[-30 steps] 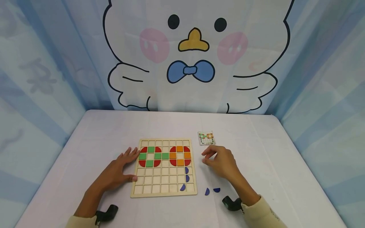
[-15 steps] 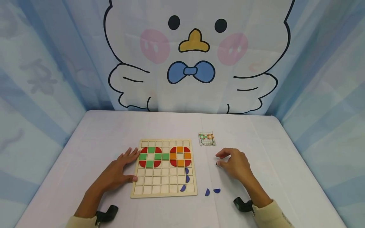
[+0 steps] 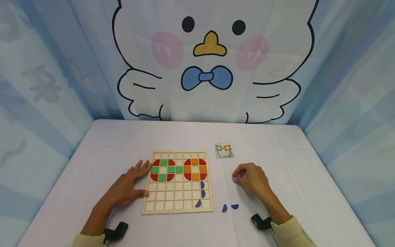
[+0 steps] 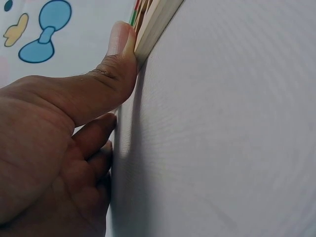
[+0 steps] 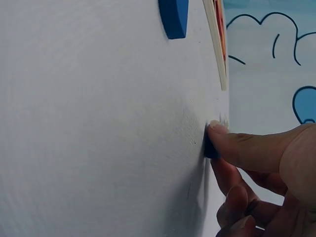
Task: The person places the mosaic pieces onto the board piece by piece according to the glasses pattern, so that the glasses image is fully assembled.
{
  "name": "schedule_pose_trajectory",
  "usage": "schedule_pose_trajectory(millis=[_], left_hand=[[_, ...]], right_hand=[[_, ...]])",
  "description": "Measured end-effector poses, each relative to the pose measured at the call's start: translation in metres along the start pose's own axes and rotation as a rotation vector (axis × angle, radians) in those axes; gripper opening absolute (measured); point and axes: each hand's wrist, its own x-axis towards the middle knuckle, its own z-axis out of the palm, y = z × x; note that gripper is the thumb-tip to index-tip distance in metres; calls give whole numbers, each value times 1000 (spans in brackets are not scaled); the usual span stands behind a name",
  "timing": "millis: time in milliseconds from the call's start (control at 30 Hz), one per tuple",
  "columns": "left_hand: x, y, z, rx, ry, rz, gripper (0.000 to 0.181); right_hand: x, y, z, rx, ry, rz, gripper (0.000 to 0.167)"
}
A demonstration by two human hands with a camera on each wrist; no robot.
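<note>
My left hand (image 3: 127,185) lies along the left edge of a wooden grid board (image 3: 169,195), its fingers spread; in the left wrist view the thumb (image 4: 116,64) touches the board's side. Red quarter-round, green and orange square pieces fill cells in the board's upper half. Several blue half-round pieces (image 3: 203,193) sit in its right-hand part. To the right of the board, my right hand (image 3: 253,178) pinches another blue piece (image 5: 211,147) between thumb and finger, low over the table. Fingers cover part of that piece, so its full outline is hidden.
Two loose blue half-round pieces, one on the left (image 3: 224,208) and one on the right (image 3: 235,206), lie near the board's lower right corner. A small pattern card (image 3: 224,150) lies beyond the right hand. A cartoon-printed curtain (image 3: 210,103) hangs behind the white table (image 3: 123,137).
My right hand has moved right, away from the board's edge, and its fingertips have closed together on the blue piece. The left hand and the board have stayed put.
</note>
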Motion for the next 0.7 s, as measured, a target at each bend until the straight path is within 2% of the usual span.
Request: schedule_pose_trajectory(millis=[333,700], left_hand=[[0,0,0,0,-1,-1,110],[0,-1,1,4,-2,-2,110]], right_hand=[[-5,-6,6,27,2,-58,12],[-10,-25,11,99,-9,-116,13]])
